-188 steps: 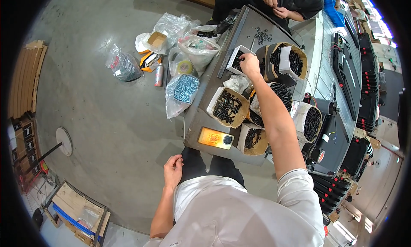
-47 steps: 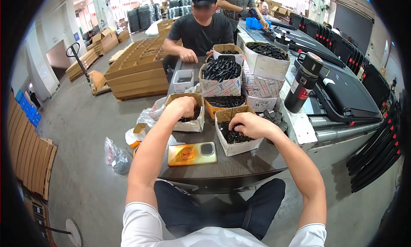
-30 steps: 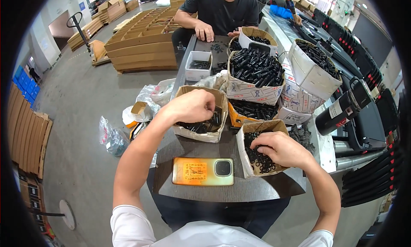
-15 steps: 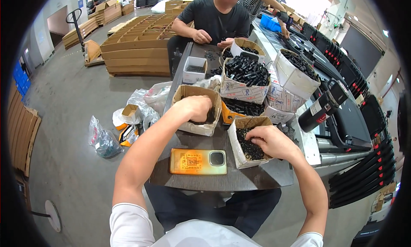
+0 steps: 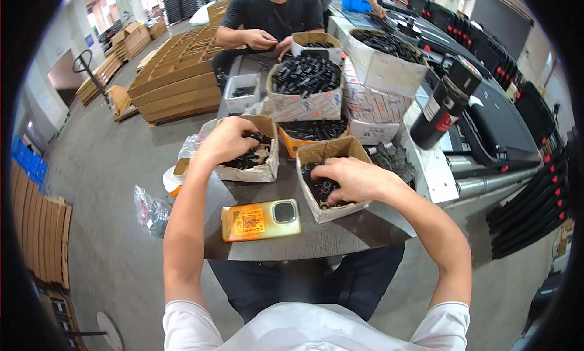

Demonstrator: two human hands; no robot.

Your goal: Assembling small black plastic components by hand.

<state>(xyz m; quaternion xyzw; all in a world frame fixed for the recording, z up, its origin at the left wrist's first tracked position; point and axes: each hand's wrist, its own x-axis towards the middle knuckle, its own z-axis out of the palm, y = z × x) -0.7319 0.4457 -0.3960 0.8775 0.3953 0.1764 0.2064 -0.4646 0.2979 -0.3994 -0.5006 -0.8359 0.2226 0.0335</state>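
My left hand (image 5: 229,142) reaches into a cardboard box (image 5: 250,171) holding small black parts. Its fingers are curled together over the pieces, and whatever lies between the fingertips is hidden. My right hand (image 5: 353,179) is in a second cardboard box (image 5: 331,214), over small black rings (image 5: 325,185). The thumb and fingers there are spread apart, their tips among the rings. Between my arms, a phone in an orange and yellow case (image 5: 261,220) lies face down on the dark table (image 5: 316,244).
Beyond my hands, a box heaped with black cylindrical parts (image 5: 306,76) stands above an orange box (image 5: 298,145). A small white box (image 5: 241,94) is to its left. A black bottle (image 5: 441,107) stands at right beside a roller conveyor (image 5: 486,184). A co-worker (image 5: 271,16) sits opposite.
The view has shifted, so the table sits further left and higher. My left hand's fingers now show above the parts in its box. The right hand's fingers have spread over the rings.
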